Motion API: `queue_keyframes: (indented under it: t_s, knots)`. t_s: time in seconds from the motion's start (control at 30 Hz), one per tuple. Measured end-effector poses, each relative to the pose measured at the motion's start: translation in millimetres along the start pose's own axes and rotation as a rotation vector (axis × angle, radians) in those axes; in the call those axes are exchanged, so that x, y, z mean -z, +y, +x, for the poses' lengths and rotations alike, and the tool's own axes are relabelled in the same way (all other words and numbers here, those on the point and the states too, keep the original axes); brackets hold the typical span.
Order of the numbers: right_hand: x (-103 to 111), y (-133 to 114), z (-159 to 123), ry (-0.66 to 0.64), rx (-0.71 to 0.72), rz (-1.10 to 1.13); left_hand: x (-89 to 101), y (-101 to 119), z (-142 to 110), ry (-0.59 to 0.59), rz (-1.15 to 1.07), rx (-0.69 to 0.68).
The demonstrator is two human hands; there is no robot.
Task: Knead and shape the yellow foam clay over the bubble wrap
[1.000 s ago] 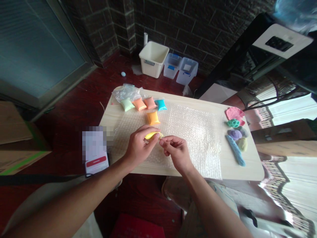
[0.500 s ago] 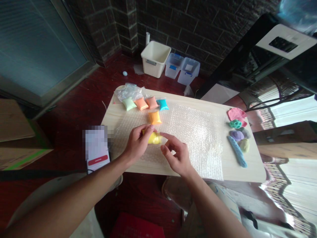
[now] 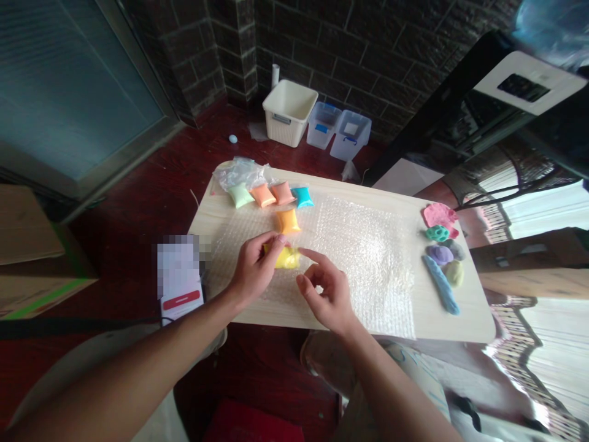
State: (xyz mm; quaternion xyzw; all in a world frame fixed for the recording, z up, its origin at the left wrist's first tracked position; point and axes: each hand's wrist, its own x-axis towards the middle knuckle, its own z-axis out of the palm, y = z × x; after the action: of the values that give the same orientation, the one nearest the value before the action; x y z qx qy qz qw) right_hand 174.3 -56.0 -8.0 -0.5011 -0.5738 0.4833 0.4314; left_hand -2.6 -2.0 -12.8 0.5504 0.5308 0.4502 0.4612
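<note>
Under both hands we see the pale table [image 3: 473, 313], with bubble wrap [image 3: 363, 245] spread beneath them and out to the right hand's right. Our left hand [image 3: 255, 264] pinches the yellow packet between thumb and fingers; our right hand [image 3: 329, 294] is loosely spread, thumb and forefinger apart and holding nothing we can see, its fingertip right at the packet's clear end, though we cannot tell whether it touches. Well to the right of that hand, the blue roll [image 3: 442, 285], the pink piece [image 3: 439, 216] and smaller lumps look unwrapped, so we judge some colours dealt with. Beyond the left hand, the amber packet [image 3: 288, 221] and a row of four packets [image 3: 283, 193] behind it look full and unopened, so those seem left over. As for the yellow packet [image 3: 288, 258], its filling appears to be inside, so we judge its opening unfinished. It looks bright, plump and glossy in a clear wrapper, its left end covered by our left fingers.
</note>
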Motion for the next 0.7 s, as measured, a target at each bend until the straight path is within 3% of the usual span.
queue_keyframes:
  t_s: [0.17,0.4,0.53,0.7]
  knots:
    - [-3.1,-5.1,3.3,0.016,-0.179,0.307,-0.9,4.8,-1.1,0.012,0.019,-0.001]
    - [-3.5,-3.4,4.2,0.021,-0.230,0.451,-1.9,12.1,-1.5,-0.053,-0.005,0.006]
    - [-2.2,-0.8,3.8,-0.023,-0.223,0.390,-0.3,6.4,-0.7,-0.081,-0.001,0.041]
    - [0.9,3.9,4.2,-0.031,-0.085,0.154,-0.7,0.3,1.5,-0.118,-0.020,0.106]
